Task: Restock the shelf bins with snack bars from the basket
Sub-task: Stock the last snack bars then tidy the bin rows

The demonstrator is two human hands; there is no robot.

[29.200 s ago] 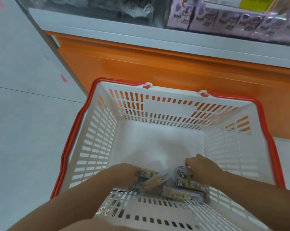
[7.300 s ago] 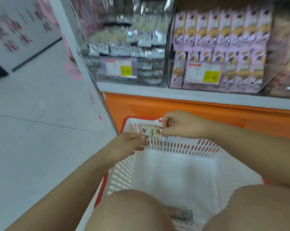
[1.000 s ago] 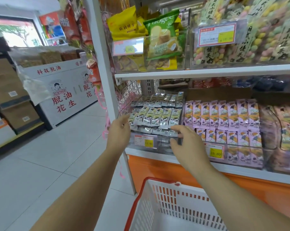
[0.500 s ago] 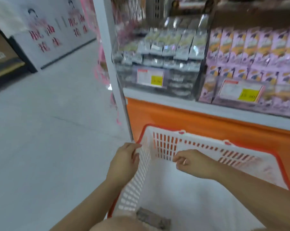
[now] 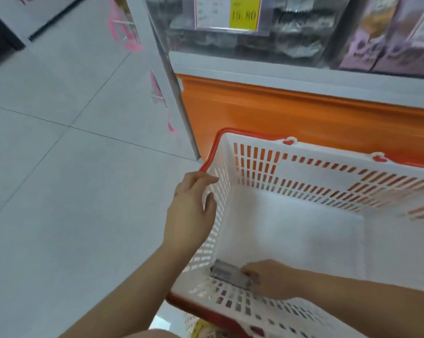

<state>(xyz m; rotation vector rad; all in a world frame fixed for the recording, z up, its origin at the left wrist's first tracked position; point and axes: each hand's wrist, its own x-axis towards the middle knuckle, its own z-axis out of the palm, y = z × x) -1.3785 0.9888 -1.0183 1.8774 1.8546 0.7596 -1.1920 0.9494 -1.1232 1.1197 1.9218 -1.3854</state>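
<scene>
- Left hand: forearm comes up from the lower left, palm down at the left wall of the basket. Fingers relaxed and slightly apart, holding nothing, tips by the red rim.
- Snack bar: lies flat on the basket floor in the near-left corner, against the near wall. Wrapper blurred.
- Right hand: reaches in from the right, low in the basket, palm down. Fingers curled over the bar's right end, gripping it.
- Shelf bin: above the orange base, beyond the basket, price tag on its front.
</scene>
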